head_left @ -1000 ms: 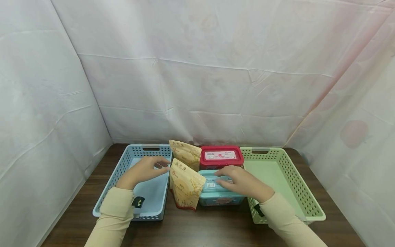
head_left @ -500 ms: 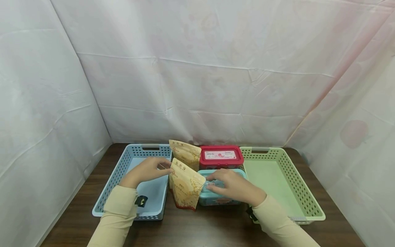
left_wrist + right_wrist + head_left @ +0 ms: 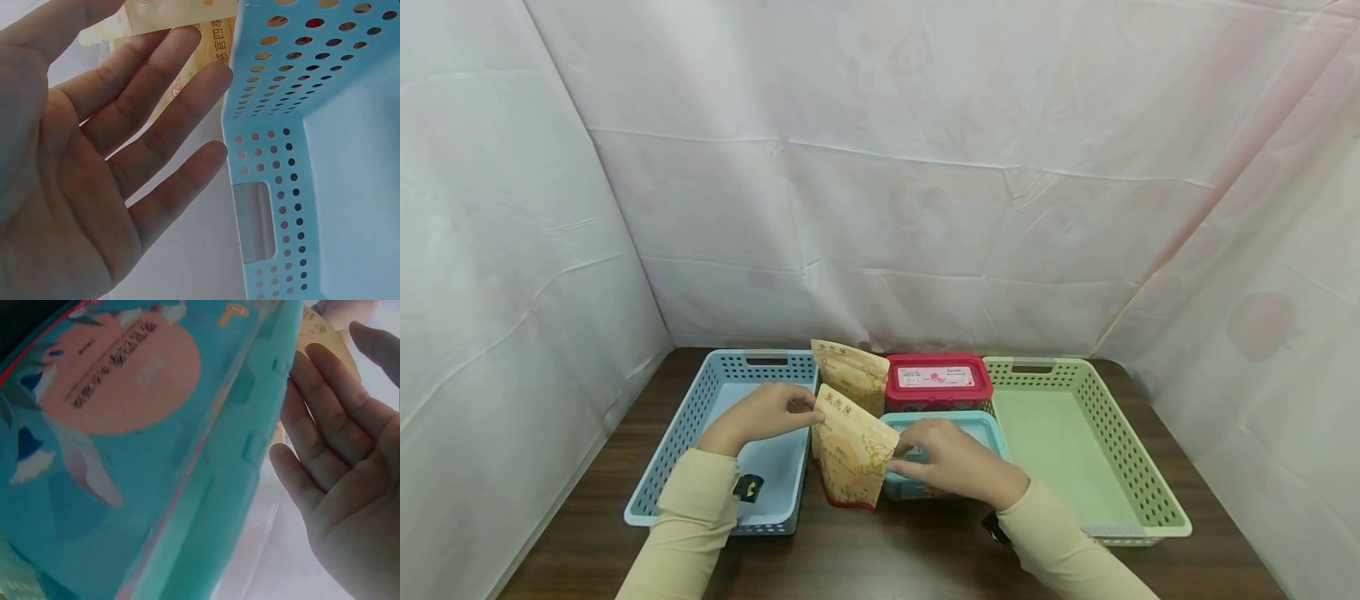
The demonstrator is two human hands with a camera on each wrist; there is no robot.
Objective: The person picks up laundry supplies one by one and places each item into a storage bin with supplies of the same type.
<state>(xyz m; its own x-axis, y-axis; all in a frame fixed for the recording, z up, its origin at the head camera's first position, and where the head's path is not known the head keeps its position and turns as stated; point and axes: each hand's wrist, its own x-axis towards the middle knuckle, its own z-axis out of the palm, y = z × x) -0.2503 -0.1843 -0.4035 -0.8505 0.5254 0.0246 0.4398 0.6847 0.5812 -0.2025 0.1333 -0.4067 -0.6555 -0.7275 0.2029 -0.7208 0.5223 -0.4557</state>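
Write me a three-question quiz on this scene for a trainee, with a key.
1. True or false: the red lidded plastic box stands behind the light-blue lidded plastic box.
2. The pale-green perforated plastic basket lies: A) left of both boxes; B) right of both boxes; C) behind both boxes.
3. Fill in: the ___ hand is over the pale-blue perforated plastic basket, its thumb at the front cream-yellow printed pouch.

Key: 1. True. 2. B. 3. Left hand.
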